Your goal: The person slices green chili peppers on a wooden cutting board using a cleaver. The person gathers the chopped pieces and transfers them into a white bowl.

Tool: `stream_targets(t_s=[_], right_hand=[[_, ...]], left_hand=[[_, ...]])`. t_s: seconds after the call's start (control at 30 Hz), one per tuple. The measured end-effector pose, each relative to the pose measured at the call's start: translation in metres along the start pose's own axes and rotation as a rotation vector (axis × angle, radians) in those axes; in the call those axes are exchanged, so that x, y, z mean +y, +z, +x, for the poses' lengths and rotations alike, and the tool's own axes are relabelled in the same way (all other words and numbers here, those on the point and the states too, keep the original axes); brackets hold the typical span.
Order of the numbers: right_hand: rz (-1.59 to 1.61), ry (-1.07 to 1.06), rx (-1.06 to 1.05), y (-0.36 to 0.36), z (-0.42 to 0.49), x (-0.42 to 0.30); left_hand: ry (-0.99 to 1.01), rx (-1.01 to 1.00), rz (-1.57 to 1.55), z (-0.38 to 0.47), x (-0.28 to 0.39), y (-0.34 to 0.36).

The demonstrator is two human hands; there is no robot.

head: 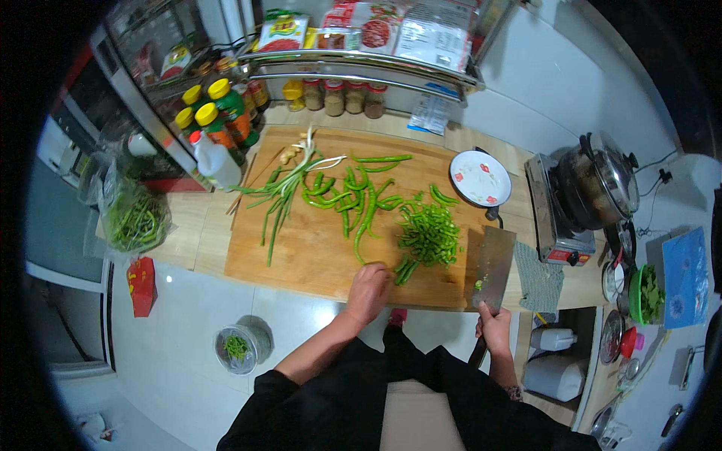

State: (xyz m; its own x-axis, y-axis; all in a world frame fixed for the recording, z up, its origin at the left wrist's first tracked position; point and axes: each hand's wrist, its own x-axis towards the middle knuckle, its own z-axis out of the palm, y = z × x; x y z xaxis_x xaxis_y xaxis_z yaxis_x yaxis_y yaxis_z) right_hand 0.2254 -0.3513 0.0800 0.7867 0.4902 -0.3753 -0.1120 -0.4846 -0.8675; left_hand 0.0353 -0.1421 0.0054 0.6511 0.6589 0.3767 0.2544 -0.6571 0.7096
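My right hand [494, 328] is closed around the handle of a Chinese cleaver [494, 265]. Its broad blade stands over the right end of a wooden cutting board [316, 279], with a few green bits stuck to it. My left hand [369, 290] is at the board's front edge, fingers curled, by the lower tip of a long green chili pepper [369, 208]. Whether the fingers grip that tip is hidden. Right of it lies a heap of chopped green peppers [428, 234], with a few longer pieces [405, 270] in front. Several whole peppers [324, 194] lie mid-board.
Scallions [282, 189] and ginger [290, 152] lie on the board's left. A white plate [480, 178] sits behind the cleaver. Further right are a cloth [538, 276] and a portable gas stove [555, 217] with a pot [592, 183]. A bin [242, 349] stands on the floor.
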Motion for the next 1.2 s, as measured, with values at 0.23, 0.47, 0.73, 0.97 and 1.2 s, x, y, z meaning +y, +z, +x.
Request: stream_targets(t_s=[0.23, 0.47, 0.73, 0.97, 1.2], right_hand=[[-0.372, -0.040, -0.176, -0.017, 0.034, 0.024], [-0.791, -0.270, -0.540, 0.008, 0.072, -0.005], [-0.926, -0.270, -0.712, 0.034, 0.088, -0.016], [-1.053, -0.108, -0.699, 0.050, 0.082, -0.048], [-1.090, -0.114, -0.707, 0.066, 0.090, -0.025]], left_hand=[[-0.039, -0.035, 0.144, 0.019, 0.012, 0.059], [-0.055, 0.034, 0.132, 0.014, 0.012, 0.065], [-0.087, 0.117, 0.101, 0.011, 0.012, 0.069], [-0.076, 0.118, 0.109, 0.004, 0.002, 0.072], [-0.013, 0.142, 0.136, 0.011, 0.004, 0.071]])
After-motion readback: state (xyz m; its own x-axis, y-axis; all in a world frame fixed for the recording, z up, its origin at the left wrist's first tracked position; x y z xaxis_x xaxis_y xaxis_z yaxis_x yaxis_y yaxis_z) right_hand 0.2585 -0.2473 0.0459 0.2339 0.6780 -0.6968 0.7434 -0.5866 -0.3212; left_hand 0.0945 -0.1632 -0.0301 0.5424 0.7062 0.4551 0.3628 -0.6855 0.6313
